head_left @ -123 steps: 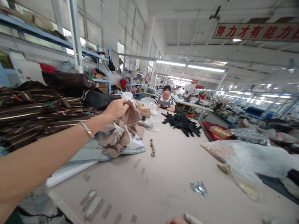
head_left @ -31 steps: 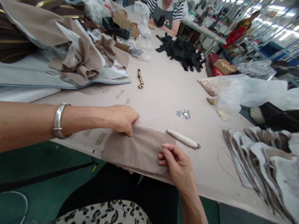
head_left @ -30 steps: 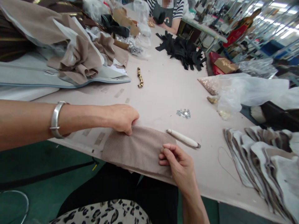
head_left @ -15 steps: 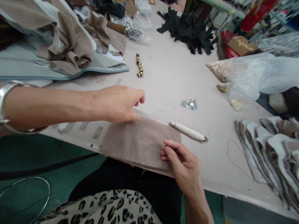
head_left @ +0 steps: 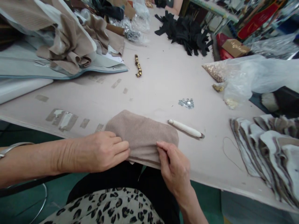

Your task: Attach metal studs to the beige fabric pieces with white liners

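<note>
A brown ribbed fabric piece (head_left: 142, 127) lies at the near edge of the table. My left hand (head_left: 105, 152) is closed on its left near edge, fingers curled over the cloth. On its right part, my right hand (head_left: 174, 161) pinches with thumb and forefinger; whether a small thing sits in that pinch is hidden. A white pen-like tool (head_left: 185, 128) with a dark tip lies just beyond the fabric's right side. Farther off is a small cluster of silvery metal washers (head_left: 187, 103). A short row of brass-coloured metal pieces (head_left: 138, 66) lies farther back.
Brown and grey cloth (head_left: 70, 46) is heaped at the far left. Black fabric strips (head_left: 184, 32) lie at the back. Plastic bags (head_left: 243, 77) with small metal parts sit at the right, and stacked fabric pieces (head_left: 263, 155) lie nearer. A loose thread (head_left: 230, 152) curls beside them.
My left hand has come down from above the table to the fabric's near left edge and closed on it. My right hand has moved slightly left, still pinching.
</note>
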{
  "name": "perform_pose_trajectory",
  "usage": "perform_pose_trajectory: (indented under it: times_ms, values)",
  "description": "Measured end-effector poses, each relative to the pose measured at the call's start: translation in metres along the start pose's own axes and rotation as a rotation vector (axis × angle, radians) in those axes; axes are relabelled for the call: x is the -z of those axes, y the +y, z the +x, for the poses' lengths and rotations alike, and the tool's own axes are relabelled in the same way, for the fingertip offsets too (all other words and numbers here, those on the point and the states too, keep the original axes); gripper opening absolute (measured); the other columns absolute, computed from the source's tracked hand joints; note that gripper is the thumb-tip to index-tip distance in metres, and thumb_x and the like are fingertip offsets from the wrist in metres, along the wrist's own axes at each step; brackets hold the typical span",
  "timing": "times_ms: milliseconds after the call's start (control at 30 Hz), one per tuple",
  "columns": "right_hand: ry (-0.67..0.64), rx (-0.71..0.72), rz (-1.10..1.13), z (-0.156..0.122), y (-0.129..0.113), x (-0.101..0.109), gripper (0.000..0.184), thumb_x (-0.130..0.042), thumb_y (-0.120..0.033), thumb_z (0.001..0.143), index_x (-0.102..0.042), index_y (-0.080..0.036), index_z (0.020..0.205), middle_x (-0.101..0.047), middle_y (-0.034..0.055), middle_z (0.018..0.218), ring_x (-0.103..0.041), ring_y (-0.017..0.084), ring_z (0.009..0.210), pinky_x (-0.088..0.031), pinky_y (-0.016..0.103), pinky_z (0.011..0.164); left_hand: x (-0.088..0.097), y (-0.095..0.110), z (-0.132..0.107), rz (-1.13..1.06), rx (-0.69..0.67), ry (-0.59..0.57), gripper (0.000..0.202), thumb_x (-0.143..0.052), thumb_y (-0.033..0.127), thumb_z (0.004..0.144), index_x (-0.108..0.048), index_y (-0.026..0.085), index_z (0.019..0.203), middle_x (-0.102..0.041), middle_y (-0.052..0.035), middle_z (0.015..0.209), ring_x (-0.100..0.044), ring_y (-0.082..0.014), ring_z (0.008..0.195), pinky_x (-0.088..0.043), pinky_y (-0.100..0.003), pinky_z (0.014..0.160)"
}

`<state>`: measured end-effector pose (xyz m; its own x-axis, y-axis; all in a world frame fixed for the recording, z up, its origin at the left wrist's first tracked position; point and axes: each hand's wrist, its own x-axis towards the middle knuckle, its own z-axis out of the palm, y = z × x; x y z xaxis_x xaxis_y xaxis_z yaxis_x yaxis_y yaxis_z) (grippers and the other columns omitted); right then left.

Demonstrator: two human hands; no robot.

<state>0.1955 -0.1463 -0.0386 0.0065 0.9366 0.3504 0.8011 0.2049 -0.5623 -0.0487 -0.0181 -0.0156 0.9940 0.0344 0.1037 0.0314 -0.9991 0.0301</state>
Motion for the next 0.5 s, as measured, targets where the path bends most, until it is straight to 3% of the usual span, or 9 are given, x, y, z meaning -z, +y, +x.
perform_pose_trajectory:
  times_ms: [133, 233, 300, 400, 433, 500]
  values:
    - [-0.027, -0.029, 0.067, 0.001, 0.003, 0.002, 0.020, -0.057, -0.007, 0.099, -0.068, -0.018, 0.111, -0.077, 0.0049, 0.099, -0.073, 0.015, 0.091, -0.056, 0.024, 0.085, 0.006, -0.008, -0.014, 0.003, -0.048, -0.047, 0.036, -0.039, 0.008, 0.101, -0.073, 0.020, 0.098, -0.070, -0.0055, 0.086, -0.060, -0.0197, 0.069, -0.045, -0.036, 0.062]
    - [-0.089, -0.074, 0.125, 0.004, -0.001, 0.010, 0.018, -0.059, -0.009, 0.099, -0.069, -0.019, 0.110, -0.077, 0.0035, 0.099, -0.073, 0.013, 0.091, -0.056, 0.022, 0.083, 0.008, -0.010, -0.018, -0.182, 0.028, -0.109, 0.030, -0.042, 0.016, 0.104, -0.071, 0.021, 0.098, -0.069, -0.0034, 0.089, -0.059, -0.0180, 0.065, -0.044, -0.035, 0.059]
    - [-0.129, -0.105, 0.200, 0.007, -0.005, 0.018, 0.018, -0.060, -0.010, 0.100, -0.070, -0.021, 0.110, -0.077, 0.0016, 0.097, -0.072, 0.011, 0.088, -0.055, 0.020, 0.081, 0.011, -0.015, -0.014, -0.322, 0.139, -0.092, 0.028, -0.043, 0.024, 0.106, -0.070, 0.022, 0.102, -0.070, -0.0031, 0.096, -0.061, -0.0162, 0.066, -0.044, -0.032, 0.059]
    - [-0.133, -0.152, 0.334, 0.016, -0.008, 0.026, 0.021, -0.060, -0.012, 0.100, -0.072, -0.026, 0.109, -0.076, -0.0003, 0.100, -0.071, 0.010, 0.093, -0.056, 0.019, 0.083, 0.018, -0.032, 0.006, -0.425, 0.408, 0.009, 0.027, -0.048, 0.033, 0.104, -0.065, 0.024, 0.123, -0.070, -0.0048, 0.120, -0.068, -0.0180, 0.088, -0.050, -0.029, 0.076]
    - [-0.111, -0.184, 0.380, 0.020, -0.009, 0.027, 0.022, -0.061, -0.012, 0.100, -0.073, -0.028, 0.108, -0.076, -0.0011, 0.101, -0.071, 0.010, 0.094, -0.056, 0.018, 0.083, 0.021, -0.040, 0.016, -0.437, 0.506, 0.011, 0.034, -0.054, 0.038, 0.100, -0.062, 0.024, 0.130, -0.068, -0.0058, 0.127, -0.068, -0.0205, 0.098, -0.051, -0.031, 0.084]
    - [-0.020, -0.297, 0.489, 0.029, -0.009, 0.024, 0.021, -0.064, -0.016, 0.099, -0.074, -0.031, 0.108, -0.075, -0.0032, 0.096, -0.071, 0.009, 0.086, -0.056, 0.017, 0.077, 0.025, -0.056, 0.038, -0.452, 0.658, -0.094, 0.054, -0.066, 0.048, 0.089, -0.058, 0.022, 0.137, -0.067, -0.0082, 0.133, -0.067, -0.0261, 0.109, -0.050, -0.035, 0.091]
